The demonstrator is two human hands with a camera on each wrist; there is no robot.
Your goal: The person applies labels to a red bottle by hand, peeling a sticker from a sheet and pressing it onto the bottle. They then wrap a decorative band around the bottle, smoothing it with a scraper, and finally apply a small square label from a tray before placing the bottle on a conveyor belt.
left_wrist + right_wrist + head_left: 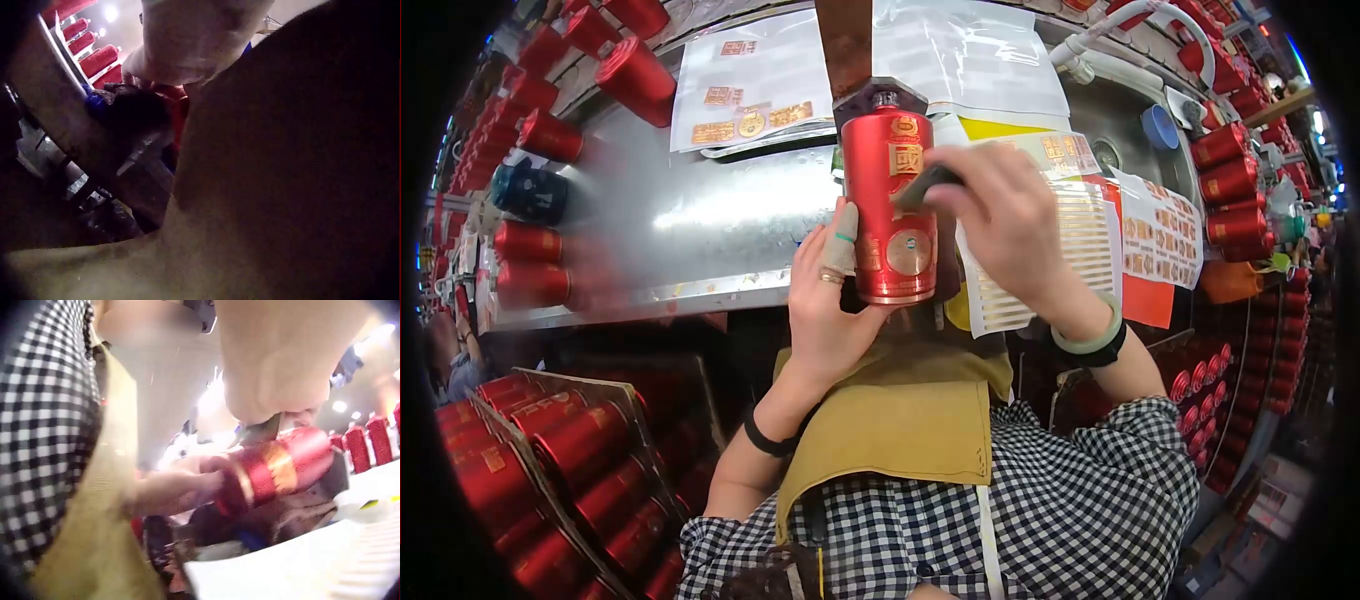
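Observation:
A red bottle (865,150) with gold labels lies in front of the person, its neck pointing away towards a dark angular stand (915,98). Along the bottle's left side and base, the left hand (825,310) grips it; one finger wears a pale finger cover and another a ring. The right hand (1012,215) pinches a dark grey flat piece (927,186) against the gold label on the bottle's upper face. From the right wrist view, the bottle (306,456) appears blurred, with the left hand (175,490) at its base. Shadow fills most of the left wrist view.
Sticker sheets (1155,235) and a striped backing sheet (1050,270) lie to the right. Another label sheet (775,60) is on the metal table (730,215). Red bottles (635,80) stand around, and crates (625,390) of them sit at lower left. A faucet (1090,45) is upper right.

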